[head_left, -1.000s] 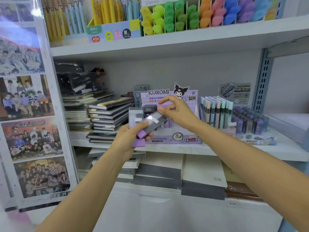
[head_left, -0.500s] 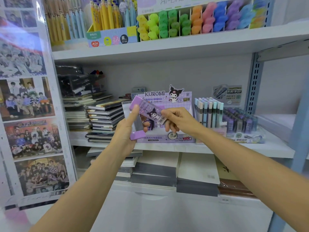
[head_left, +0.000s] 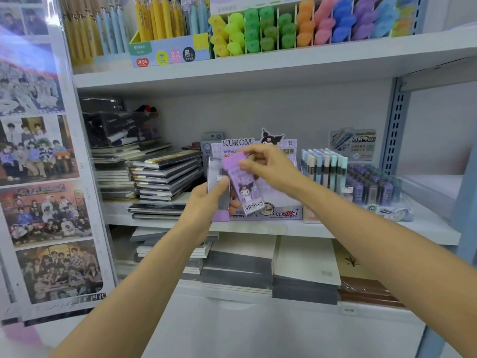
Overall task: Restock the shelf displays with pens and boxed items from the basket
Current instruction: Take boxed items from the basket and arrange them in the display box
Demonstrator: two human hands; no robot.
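- The purple Kuromi lead case (head_left: 244,188) has swung from slanting to nearly upright, barcode end down, before the Kuromi display box (head_left: 284,214).
- The right hand (head_left: 271,169) now pinches its top end.
- The left hand (head_left: 204,205) grips more cases (head_left: 213,174).
- The hands hide the box's contents.

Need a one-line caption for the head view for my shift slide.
Right hand pinches a purple Kuromi box by the stack gripped in the left hand, before the Kuromi display.
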